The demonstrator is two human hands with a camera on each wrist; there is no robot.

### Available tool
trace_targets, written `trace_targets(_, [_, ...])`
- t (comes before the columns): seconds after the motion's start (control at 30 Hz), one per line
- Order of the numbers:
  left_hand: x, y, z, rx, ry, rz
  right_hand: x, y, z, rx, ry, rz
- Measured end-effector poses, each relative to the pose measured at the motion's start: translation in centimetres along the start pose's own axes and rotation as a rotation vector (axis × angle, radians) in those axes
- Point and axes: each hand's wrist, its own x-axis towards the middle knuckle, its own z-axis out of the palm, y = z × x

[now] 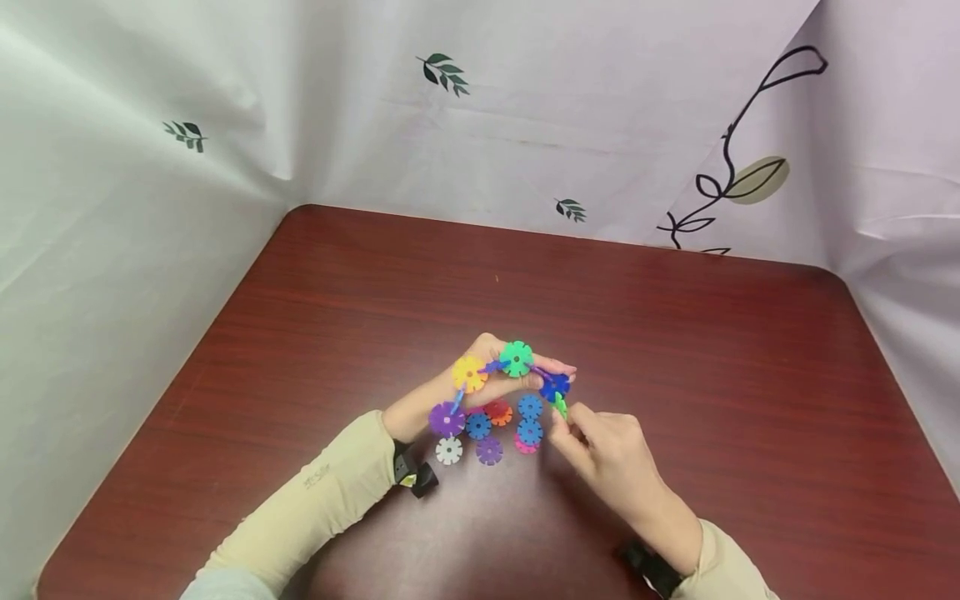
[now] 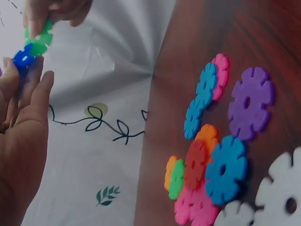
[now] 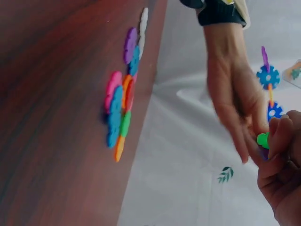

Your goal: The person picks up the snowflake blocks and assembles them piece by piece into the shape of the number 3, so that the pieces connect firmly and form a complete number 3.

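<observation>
Two hands are holding a chain of notched discs [image 1: 512, 352] up over the tabletop [image 1: 675, 333]. In the left wrist view, the thumb and fingers of the left hand [image 2: 26, 125] are pinching a dark blue disc [image 1: 555, 386] near one end of the chain, another finger stretching out fairly straight. Taking that disc as the clock's centre in the head view, the right hand [image 1: 611, 450] is reaching in from between four and five o'clock, its fingers closing tightly on a bright green disc [image 1: 560, 405] that is meeting the dark blue one at six. The chain is arcing past ten o'clock to a yellow disc [image 1: 467, 368] at nine and a purple disc [image 1: 441, 417] just below it. Toward eight o'clock, loose discs are lying on the tabletop: overlapping blue discs [image 1: 530, 407] partly covering a pink disc [image 1: 527, 448], a loose purple disc [image 1: 483, 456] and a white disc [image 1: 443, 452]. Leaf-printed cloth [image 1: 540, 108] is hanging at twelve.
</observation>
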Motion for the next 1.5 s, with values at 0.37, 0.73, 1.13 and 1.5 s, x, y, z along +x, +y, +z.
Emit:
trace_targets(0.37, [-0.6, 0.0, -2.0, -0.301, -0.093, -0.261, -1.0, 0.5, 0.2, 0.058, -0.394, 0.247])
trace_targets(0.73, [-0.7, -0.1, -1.9, -0.258, -0.113, -0.294, -1.3, 2.4, 2.6, -0.103, -0.82, 0.295])
trace_targets(1.13, [-0.7, -0.2, -1.5, -0.264, -0.059, -0.275, -0.6, 2.8, 2.9, 0.16, -0.856, 0.64])
trace_targets(1.5, [-0.3, 0.7, -1.5, 0.01, -0.038, -0.322, -0.7, 2.6, 2.5, 0.112, -0.802, 0.673])
